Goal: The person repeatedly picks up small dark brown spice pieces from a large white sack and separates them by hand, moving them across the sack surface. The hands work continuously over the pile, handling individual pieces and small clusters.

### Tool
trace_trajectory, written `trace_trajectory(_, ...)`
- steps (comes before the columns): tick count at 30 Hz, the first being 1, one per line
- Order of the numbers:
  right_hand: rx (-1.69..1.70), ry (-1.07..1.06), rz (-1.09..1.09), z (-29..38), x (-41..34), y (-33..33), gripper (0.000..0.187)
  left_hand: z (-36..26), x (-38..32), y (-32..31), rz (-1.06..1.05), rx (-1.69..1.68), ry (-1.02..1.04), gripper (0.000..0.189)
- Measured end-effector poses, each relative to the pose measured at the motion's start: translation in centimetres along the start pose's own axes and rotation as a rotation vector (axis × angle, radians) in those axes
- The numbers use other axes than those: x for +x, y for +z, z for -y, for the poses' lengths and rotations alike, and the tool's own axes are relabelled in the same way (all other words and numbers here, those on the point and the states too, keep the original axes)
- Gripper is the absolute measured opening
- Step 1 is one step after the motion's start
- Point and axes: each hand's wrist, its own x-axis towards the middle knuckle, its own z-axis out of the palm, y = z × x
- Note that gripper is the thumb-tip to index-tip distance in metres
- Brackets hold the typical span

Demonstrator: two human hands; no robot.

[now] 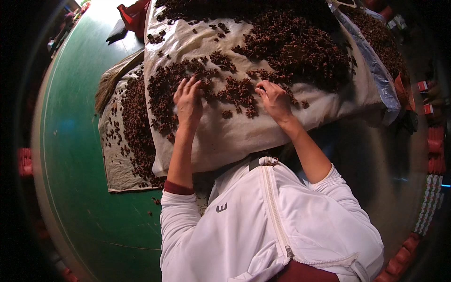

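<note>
Dried star anise lies spread over a pale cloth sheet (225, 141) on a raised surface before me. My left hand (189, 100) rests palm down at the edge of the left spread of star anise (164, 84), its fingers slightly apart. Between my hands is a smaller patch of star anise (239, 91). My right hand (274, 98) is just right of that patch, its fingers curled and the thumb near the index finger; whether it holds a piece is hidden. A large dark heap of star anise (303, 53) lies beyond my right hand.
On the green floor (77, 141) at left, another sheet (123, 176) bears more star anise (137, 123), with a straw broom (112, 81) at its far edge. Clear plastic sheeting (373, 67) borders a further heap (377, 38) at right. Red bags (401, 257) line the lower right.
</note>
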Motion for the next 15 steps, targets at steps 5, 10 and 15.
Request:
trace_trajectory(5, -0.062, -0.112, -0.003, 1.4, 1.5, 2.4, 0.012, -0.9, -2.8, -0.9, -0.126, -0.090, -0.119, 0.024)
trace_trajectory(10, -0.041, -0.239, 0.199, 3.4, 1.9, 2.5, 0.016, -2.1, -3.9, -0.8, -0.108, -0.147, -0.156, 0.021)
trace_trajectory(15, 0.054, -0.289, 0.176, 4.5, 6.1, 5.2, 0.013, -2.5, -3.5, -0.7, -0.049, -0.135, -0.163, 0.019)
